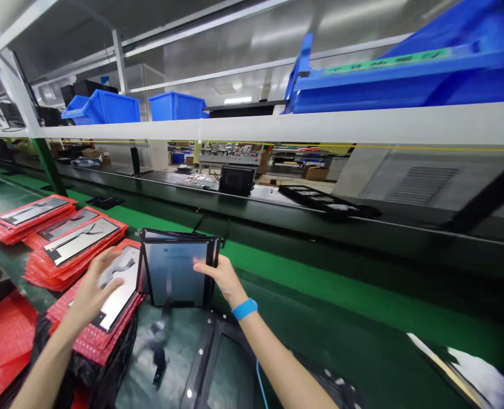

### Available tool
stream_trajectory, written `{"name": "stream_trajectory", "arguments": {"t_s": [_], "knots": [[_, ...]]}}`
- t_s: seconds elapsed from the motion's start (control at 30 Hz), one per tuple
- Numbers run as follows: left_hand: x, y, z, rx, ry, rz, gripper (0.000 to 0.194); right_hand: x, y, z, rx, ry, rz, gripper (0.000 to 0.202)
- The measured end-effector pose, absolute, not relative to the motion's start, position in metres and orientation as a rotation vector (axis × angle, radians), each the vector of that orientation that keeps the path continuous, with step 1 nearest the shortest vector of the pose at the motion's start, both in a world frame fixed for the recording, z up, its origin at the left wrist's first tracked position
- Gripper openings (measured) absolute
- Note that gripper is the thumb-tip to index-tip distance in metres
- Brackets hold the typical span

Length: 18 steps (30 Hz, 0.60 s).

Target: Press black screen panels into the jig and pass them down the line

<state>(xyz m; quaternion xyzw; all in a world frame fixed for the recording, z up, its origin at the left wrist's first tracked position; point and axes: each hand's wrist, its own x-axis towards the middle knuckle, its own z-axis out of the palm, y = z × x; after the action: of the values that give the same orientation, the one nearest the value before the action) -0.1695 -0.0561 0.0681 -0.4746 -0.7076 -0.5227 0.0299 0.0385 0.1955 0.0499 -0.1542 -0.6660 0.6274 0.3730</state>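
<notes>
Several black-edged display panels (175, 272) stand upright on the green bench mat. My right hand (224, 279), with a blue wristband (244, 309), grips their right edge, thumb on the front panel. A flex cable (158, 358) trails from below the front panel onto the mat. My left hand (88, 292) is open, thumb and fingers apart, left of the panels. It hovers over a white-backed panel (124, 284) lying on red bubble-wrap bags (100, 343); whether it touches the panel I cannot tell. Close in front of the upright panels lies a black frame (203, 358).
More panels on stacks of red bubble wrap (49, 272) line the left side. Black plastic (126, 335) lies under the nearest stack. A white shelf (252, 129) with blue bins (177, 107) crosses above the bench. White sheets (477, 372) lie at the right front.
</notes>
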Motion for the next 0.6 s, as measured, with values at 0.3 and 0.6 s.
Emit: {"name": "stream_trajectory", "arguments": {"t_s": [0.3, 0.6], "knots": [[-0.119, 0.097, 0.053, -1.503, -2.023, -2.121, 0.057, 0.07, 0.202, 0.062, -0.404, -1.631, 1.338, 0.024], [0.04, 0.212, 0.055, -2.122, -1.566, -2.59, 0.064, 0.236, 0.25, 0.088, -0.728, -1.338, 0.96, 0.035]]}}
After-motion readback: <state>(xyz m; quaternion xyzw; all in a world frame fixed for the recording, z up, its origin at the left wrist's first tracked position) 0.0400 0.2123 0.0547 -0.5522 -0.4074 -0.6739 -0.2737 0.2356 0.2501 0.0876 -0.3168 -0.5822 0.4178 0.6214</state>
